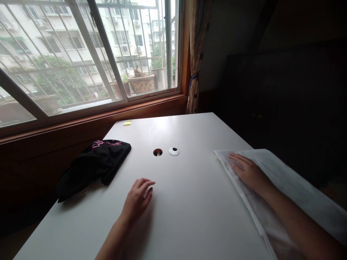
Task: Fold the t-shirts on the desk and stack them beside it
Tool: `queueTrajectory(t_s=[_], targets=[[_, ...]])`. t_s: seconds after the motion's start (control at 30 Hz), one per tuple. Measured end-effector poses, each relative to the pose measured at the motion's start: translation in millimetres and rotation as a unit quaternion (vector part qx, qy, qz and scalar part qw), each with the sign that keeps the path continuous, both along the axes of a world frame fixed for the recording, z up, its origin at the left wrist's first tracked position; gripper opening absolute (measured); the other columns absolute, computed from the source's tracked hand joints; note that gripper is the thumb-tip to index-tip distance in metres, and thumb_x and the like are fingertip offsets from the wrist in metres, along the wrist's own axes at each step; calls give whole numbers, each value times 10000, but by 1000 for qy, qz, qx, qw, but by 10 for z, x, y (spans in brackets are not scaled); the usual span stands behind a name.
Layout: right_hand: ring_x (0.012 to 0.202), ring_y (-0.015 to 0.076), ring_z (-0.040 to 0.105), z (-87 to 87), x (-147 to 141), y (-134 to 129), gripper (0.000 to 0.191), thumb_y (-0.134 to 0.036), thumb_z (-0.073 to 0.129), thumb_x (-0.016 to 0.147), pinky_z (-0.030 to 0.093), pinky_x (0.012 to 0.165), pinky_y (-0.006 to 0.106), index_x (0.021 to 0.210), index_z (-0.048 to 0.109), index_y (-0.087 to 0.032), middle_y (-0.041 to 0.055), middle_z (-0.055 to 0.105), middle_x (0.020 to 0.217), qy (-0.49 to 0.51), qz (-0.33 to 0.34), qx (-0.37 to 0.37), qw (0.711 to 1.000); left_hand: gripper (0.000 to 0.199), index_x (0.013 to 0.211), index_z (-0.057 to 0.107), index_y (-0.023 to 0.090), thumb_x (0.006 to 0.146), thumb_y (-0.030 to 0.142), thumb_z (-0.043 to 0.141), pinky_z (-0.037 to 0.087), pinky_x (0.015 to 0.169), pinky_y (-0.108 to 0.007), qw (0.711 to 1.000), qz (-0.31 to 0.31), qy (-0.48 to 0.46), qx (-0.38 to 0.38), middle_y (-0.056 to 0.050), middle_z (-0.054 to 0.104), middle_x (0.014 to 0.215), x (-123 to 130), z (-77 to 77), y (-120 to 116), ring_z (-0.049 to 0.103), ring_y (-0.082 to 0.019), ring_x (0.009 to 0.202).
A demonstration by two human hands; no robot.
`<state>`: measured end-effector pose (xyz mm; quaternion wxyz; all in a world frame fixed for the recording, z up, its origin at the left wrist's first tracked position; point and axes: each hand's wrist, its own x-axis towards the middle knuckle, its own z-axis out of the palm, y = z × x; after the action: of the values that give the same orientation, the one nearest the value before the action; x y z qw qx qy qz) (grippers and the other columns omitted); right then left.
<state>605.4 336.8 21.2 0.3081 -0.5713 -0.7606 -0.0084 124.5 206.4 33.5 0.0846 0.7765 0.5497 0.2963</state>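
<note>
My right hand (248, 171) lies on a translucent white sheet or bag (291, 180) at the table's right side, its fingers stretched out over the far left corner. Whether this soft item is cloth or plastic, I cannot tell. My left hand (139, 196) hovers over or rests lightly on the white table (187, 209), fingers loosely curled and apart, holding nothing. Left of it, a crumpled black cloth (94, 162) with pink lettering drapes over the table's left edge.
Beyond my left hand are a round hole (157, 152) in the tabletop and a white cable-hole cover (174, 151) beside it. A yellow sticky note (127, 123) lies at the far left corner. A barred window (108, 54) and a tied curtain (195, 61) stand behind.
</note>
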Motion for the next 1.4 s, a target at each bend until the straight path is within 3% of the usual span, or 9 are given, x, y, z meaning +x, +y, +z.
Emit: queueTrajectory(t_s=[0.13,0.3,0.53,0.7,1.0,1.1,1.17,1.27,1.4], targets=[[1316,279,593,218,-654,-600,349,-350,496,1010,471,1148,513,1292,677,-253,69,691,1344,7,126,-32,991,229,1127,689,262,987,228,511,538,900,-396,995,84,-5,46,-58,699,1075,-145,152,12,647,-240,1017],[1285,259,615,134,-1245,-1125,332,-211,538,986,506,1119,488,1271,699,-270,60,708,1314,-35,254,-69,964,270,1190,688,258,964,287,544,521,975,-435,983,152,90,56,-72,691,1160,-521,343,112,632,-279,1101],[1277,271,608,64,-1400,-1234,340,-157,558,950,537,1076,482,1222,715,-284,75,689,1325,0,289,-92,953,441,1356,613,201,933,322,569,538,865,-463,907,336,254,-6,-163,578,1361,-1249,299,295,522,-364,1186],[1233,267,623,55,-1393,-1207,297,-180,567,955,544,1050,475,1184,724,-286,82,686,1304,22,276,-101,956,312,1165,686,181,955,247,464,528,745,-394,916,329,227,-20,-157,603,1174,-1303,145,425,548,-325,1041],[1219,265,614,32,-1397,-1176,257,-223,549,987,528,1056,483,1169,719,-285,78,679,1290,29,267,-123,955,153,951,635,216,914,151,502,510,834,-312,970,178,163,-18,-53,619,976,-620,187,522,627,-213,922],[1190,261,630,36,-1388,-1183,258,-234,532,998,536,1046,475,1174,710,-296,64,692,1257,50,257,-127,957,181,956,640,229,860,109,544,520,820,-276,986,87,136,-31,-30,631,970,-148,213,340,641,-186,907],[1182,260,637,39,-1380,-1193,267,-252,515,1008,542,1038,472,1201,693,-302,61,691,1246,73,240,-128,960,238,954,647,221,819,59,538,532,789,-295,996,-22,71,-48,-49,635,973,193,246,145,639,-194,868],[1215,256,622,42,-1361,-1206,286,-289,485,1030,545,1035,456,1262,651,-312,61,665,1267,115,201,-121,965,259,1005,667,224,818,64,589,540,743,-273,978,-191,25,-87,-56,656,985,607,353,-189,650,-189,847],[1284,261,580,49,-1318,-1215,314,-309,478,1036,515,1076,463,1323,605,-329,61,619,1342,138,175,-97,970,186,1115,694,269,963,190,623,551,765,-239,905,-400,0,-142,-42,724,1032,832,623,-534,697,-170,901]])
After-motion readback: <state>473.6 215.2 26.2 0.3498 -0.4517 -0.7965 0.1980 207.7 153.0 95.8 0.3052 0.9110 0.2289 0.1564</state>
